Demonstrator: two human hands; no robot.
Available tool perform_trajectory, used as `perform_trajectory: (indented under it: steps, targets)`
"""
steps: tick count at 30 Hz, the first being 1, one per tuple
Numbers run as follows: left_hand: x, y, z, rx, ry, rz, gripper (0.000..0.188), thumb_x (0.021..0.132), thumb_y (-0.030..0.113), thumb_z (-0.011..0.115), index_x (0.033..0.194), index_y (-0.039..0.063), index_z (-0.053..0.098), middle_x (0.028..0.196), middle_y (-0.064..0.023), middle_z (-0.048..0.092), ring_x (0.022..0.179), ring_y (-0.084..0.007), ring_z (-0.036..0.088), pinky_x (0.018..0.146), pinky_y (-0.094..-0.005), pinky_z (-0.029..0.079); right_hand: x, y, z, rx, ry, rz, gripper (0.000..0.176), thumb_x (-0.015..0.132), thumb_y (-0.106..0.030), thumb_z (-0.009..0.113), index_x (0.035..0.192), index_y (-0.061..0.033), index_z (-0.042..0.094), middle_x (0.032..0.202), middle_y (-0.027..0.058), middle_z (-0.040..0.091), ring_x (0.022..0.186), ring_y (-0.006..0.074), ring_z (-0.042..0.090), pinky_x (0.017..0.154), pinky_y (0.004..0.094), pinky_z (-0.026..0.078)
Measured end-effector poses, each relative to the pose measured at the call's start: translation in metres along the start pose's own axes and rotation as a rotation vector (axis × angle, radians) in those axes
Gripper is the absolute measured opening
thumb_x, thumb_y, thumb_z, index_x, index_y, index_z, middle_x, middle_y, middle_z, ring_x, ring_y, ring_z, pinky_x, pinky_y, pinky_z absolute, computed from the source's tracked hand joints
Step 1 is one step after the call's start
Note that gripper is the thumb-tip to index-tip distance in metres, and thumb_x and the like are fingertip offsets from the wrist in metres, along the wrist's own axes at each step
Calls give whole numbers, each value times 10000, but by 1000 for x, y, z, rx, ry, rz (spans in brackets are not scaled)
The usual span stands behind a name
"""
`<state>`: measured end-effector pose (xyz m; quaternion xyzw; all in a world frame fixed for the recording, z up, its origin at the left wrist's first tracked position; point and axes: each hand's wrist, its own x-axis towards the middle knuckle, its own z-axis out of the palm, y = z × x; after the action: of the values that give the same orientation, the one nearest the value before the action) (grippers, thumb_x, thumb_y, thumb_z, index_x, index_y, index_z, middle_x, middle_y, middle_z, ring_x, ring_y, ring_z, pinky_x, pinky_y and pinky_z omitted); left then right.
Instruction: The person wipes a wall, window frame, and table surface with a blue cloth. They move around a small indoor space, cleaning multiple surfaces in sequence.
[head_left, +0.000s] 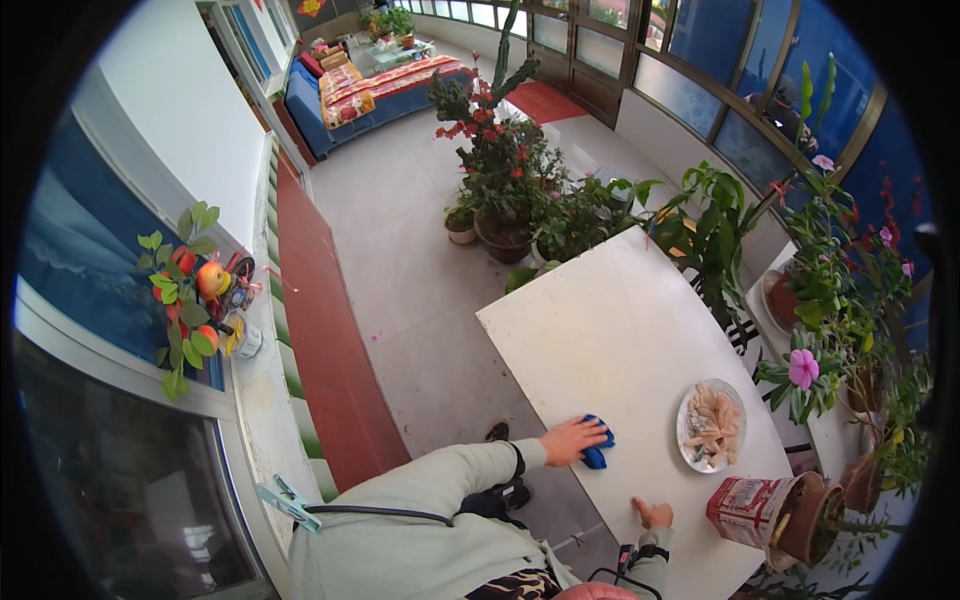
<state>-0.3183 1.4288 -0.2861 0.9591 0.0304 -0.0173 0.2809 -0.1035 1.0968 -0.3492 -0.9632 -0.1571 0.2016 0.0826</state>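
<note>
My left hand (574, 442) lies palm down on a blue cloth (598, 452) near the left edge of a white tabletop (600, 330). Nearer my body, my right hand (654, 514) rests on the same tabletop, one digit stretched out and the other fingers partly curled; it appears to hold nothing. To the right of the cloth stands a pale oval plate (682, 442) heaped with light brown, crumpled-looking pieces that I cannot identify. A red and white printed container (742, 510) stands to the right of my right hand, against a brown plant pot (810, 525).
Potted plants (502, 232) crowd the table's far side, with more flowering plants (802, 367) along its right. A windowsill (262, 390) on the left holds artificial fruit (210, 280) and a plastic cup (244, 337). Farther off stands a blue sofa (307, 112). A black cable (375, 512) crosses my sleeve.
</note>
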Motion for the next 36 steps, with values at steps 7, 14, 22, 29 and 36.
perform_trajectory:
  steps: [7,14,22,29,36]
  targets:
    - [-45,-105,-60,-16,391,-588,725,914,202,718,1559,116,401,1650,-113,342,1528,-334,293,1240,-527,233,5,1,-2,16,-7,-54,880,631,-669,884,951,128,694,861,250,727,696,347,716,656,453,577]
    - [-21,-80,-46,-12,378,-594,729,897,178,739,1539,73,412,1614,-147,379,1503,-374,319,1225,-480,291,35,35,25,170,-85,-50,824,687,-576,911,945,157,638,738,169,668,518,255,615,430,412,473]
    - [-21,-31,-47,-522,97,-368,484,928,193,693,1384,108,555,1366,-145,620,1269,-355,578,1062,-457,462,40,38,24,130,-170,66,879,689,-646,875,928,171,654,868,276,713,715,354,703,668,453,561]
    - [-72,-84,-146,-521,360,-402,420,961,257,655,1340,108,553,1170,-183,696,1082,-370,668,941,-453,523,23,-37,-24,46,-444,172,605,827,-460,842,761,111,652,593,140,633,464,211,621,413,361,475]
    - [-199,-125,-239,-485,745,-598,608,913,288,750,1434,104,498,1244,-166,677,1128,-303,667,972,-414,524,5,-250,-56,435,-706,-311,346,995,-309,689,957,34,661,807,102,711,672,167,703,593,261,580]
